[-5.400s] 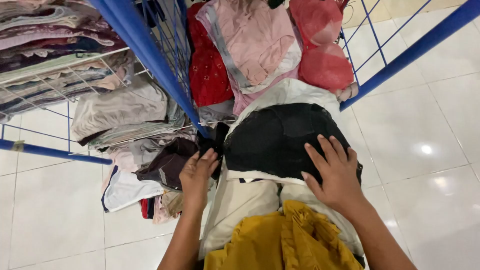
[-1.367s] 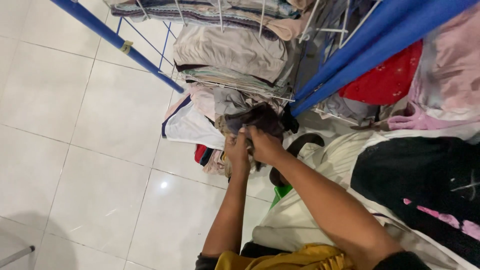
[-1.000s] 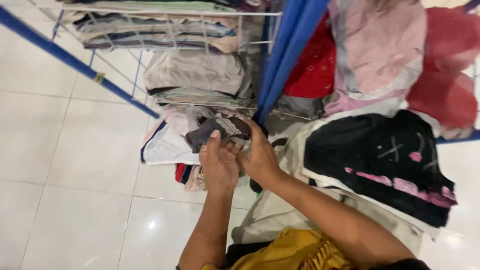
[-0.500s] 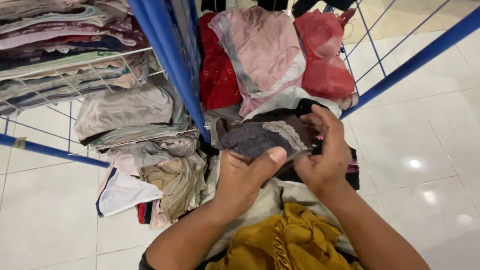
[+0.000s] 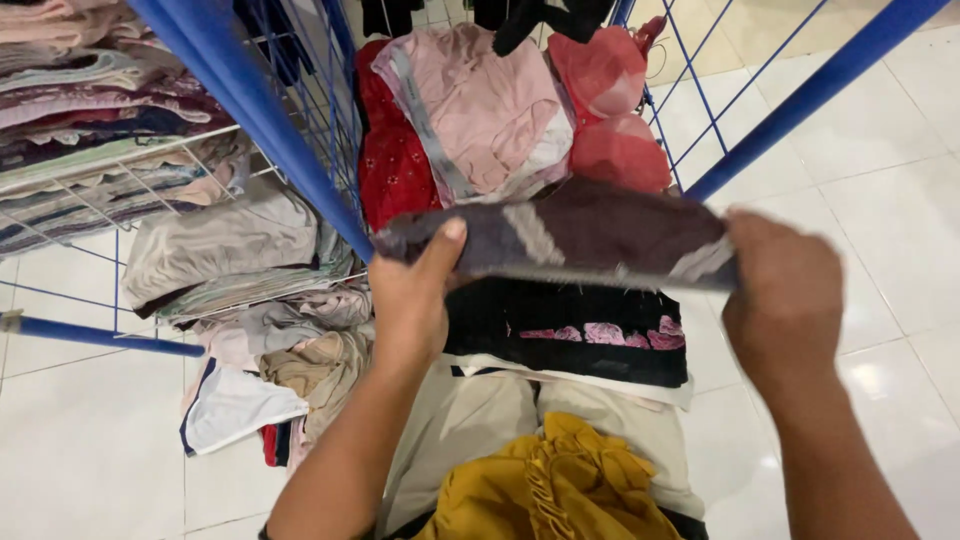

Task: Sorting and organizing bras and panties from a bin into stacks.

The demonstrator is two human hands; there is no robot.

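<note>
Above black folded top [image 5: 570,335], left hand [image 5: 412,300] & right hand [image 5: 782,300] w/ fingers clamped on dark striped garment [image 5: 560,235], stretched flat, unfolded; loose clothes pile [image 5: 290,365] left unsorted.

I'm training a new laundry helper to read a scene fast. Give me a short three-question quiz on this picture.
1. True or false: both hands grip the same dark striped garment.
2. What lies directly below the held garment? A) a black garment with pink print B) a green towel C) a bare tile
3. What colour is the crumpled cloth nearest the camera?

Key: 1. True: the left hand holds one end and the right hand the other, stretching it flat. 2. A. 3. Mustard yellow.
</note>
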